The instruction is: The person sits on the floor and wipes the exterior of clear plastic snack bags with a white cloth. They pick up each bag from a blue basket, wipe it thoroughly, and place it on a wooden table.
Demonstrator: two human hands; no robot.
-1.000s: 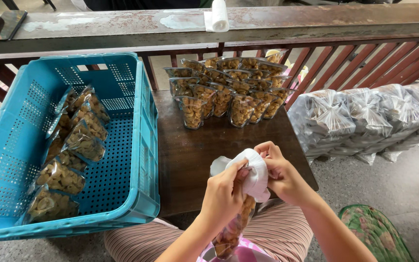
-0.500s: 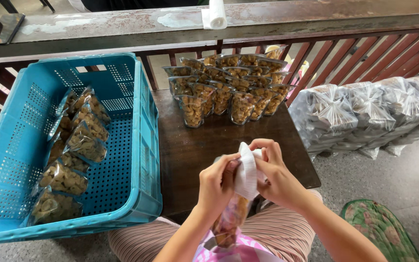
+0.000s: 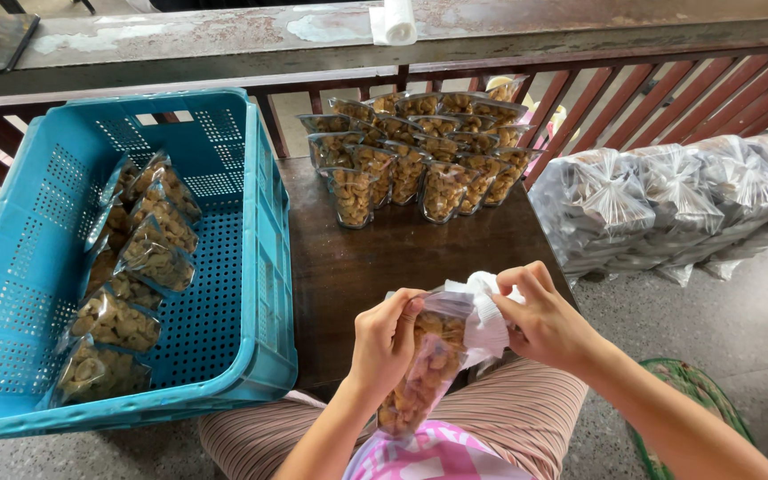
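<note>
Head view, bag: a clear snack bag (image 3: 424,369) hangs upright between both hands, above the lap.
Left hand (image 3: 384,342): pinched shut on the bag's upper side.
Right hand (image 3: 548,320): clamped on the bunched white bag top (image 3: 482,307).
Risk: snacks could spill if the neck slips loose.
Beyond hands: open filled bags (image 3: 411,156) on the brown table (image 3: 348,258).
Left of hands: blue crate (image 3: 20,267) of sealed bags.

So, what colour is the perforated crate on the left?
The crate is bright blue, clearest in the head view.
</note>
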